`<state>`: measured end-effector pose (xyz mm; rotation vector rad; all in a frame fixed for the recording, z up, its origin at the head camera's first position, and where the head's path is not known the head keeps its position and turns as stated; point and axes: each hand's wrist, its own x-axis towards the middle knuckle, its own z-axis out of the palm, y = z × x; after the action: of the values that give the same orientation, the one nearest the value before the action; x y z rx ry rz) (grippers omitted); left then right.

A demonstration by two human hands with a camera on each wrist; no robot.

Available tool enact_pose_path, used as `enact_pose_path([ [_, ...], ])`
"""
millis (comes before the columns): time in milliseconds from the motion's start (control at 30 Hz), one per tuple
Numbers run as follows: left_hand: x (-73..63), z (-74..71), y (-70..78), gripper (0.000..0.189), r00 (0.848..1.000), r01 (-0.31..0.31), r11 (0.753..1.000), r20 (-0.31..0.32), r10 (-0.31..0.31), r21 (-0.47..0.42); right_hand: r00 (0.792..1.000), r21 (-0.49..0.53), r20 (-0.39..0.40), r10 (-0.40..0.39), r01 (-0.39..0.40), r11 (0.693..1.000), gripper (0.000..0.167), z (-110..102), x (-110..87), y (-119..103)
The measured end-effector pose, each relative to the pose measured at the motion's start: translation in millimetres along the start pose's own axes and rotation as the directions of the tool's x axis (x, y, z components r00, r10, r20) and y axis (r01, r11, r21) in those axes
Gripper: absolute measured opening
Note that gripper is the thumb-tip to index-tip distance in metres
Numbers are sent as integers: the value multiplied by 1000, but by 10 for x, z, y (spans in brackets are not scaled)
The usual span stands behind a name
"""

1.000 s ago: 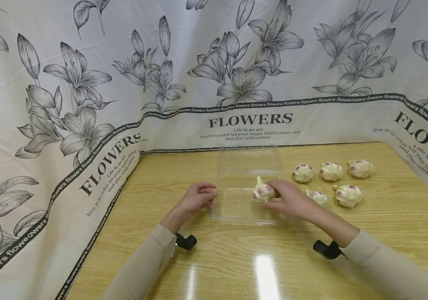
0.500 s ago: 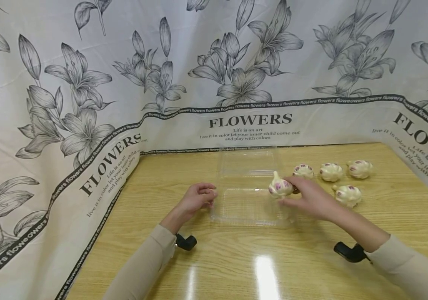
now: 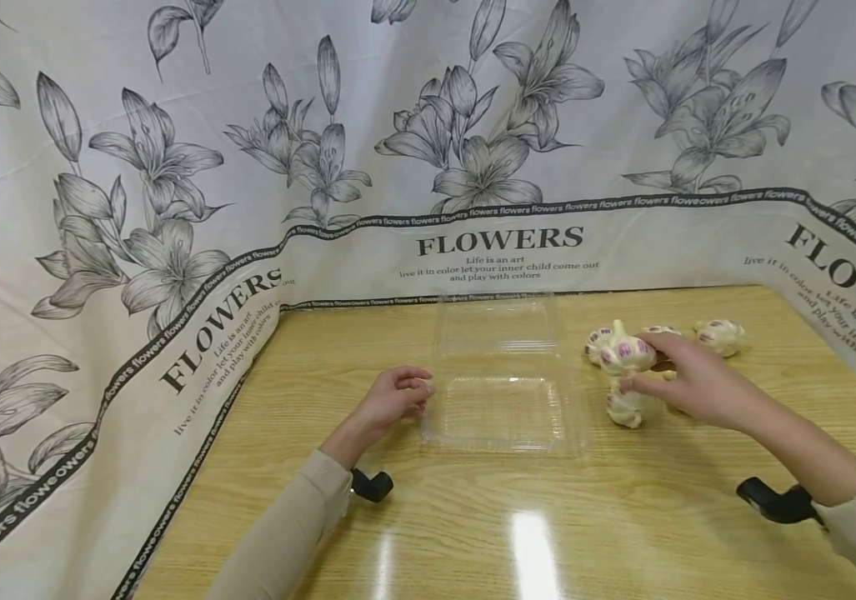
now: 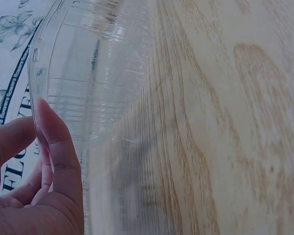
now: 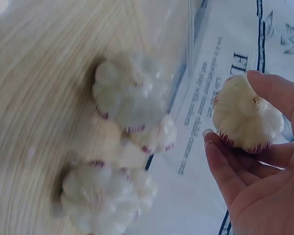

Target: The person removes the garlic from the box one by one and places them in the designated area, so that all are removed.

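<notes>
My right hand holds a cream garlic bulb with purple marks between thumb and fingers, up above the table. In the right wrist view the held garlic bulb shows its root end. My left hand is at the left side of a clear plastic clamshell box, which lies with its lid folded back. The left wrist view shows thumb and finger pinching the box's rim. No bulb lies inside the box.
Several garlic bulbs lie right of the box, among them one in front and one at the far right. My right hand partly hides some. A flower-printed cloth hangs behind the wooden table.
My right hand has carried its garlic bulb from over the box to the right, among the other bulbs. The left hand and the box have stayed in place.
</notes>
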<state>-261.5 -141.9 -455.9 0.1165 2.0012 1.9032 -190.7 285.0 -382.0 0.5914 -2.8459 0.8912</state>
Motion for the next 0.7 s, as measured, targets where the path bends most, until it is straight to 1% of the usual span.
enact_pose_path([
  [67,-3,1,3,41,1000,-1,1000,0,1,3,1000,-7,-7,13,-13,1000,54,-62,-33,67],
  [133,-1,-1,0,41,1000,-6,1000,3,6,6,1000,-6,-17,26,-26,1000,59,-118,-65,138],
  [233,-3,-3,2,41,1000,-7,1000,7,7,4,998,-12,-33,54,-55,998,55,-190,-109,245],
  [367,-3,-7,1,41,1000,-8,1000,8,8,4,995,-23,-52,89,-91,996,64,-277,-175,379],
  [467,-4,-13,-1,41,1000,-8,1000,10,8,9,991,-27,-48,126,-127,991,71,-344,-226,474],
  [600,-12,-14,6,41,1000,-2,1000,9,2,13,984,-41,-50,169,-171,984,74,-418,-276,577],
  [700,-13,-11,15,41,1000,6,1000,6,-6,10,981,-47,-64,181,-184,982,73,-456,-300,656],
])
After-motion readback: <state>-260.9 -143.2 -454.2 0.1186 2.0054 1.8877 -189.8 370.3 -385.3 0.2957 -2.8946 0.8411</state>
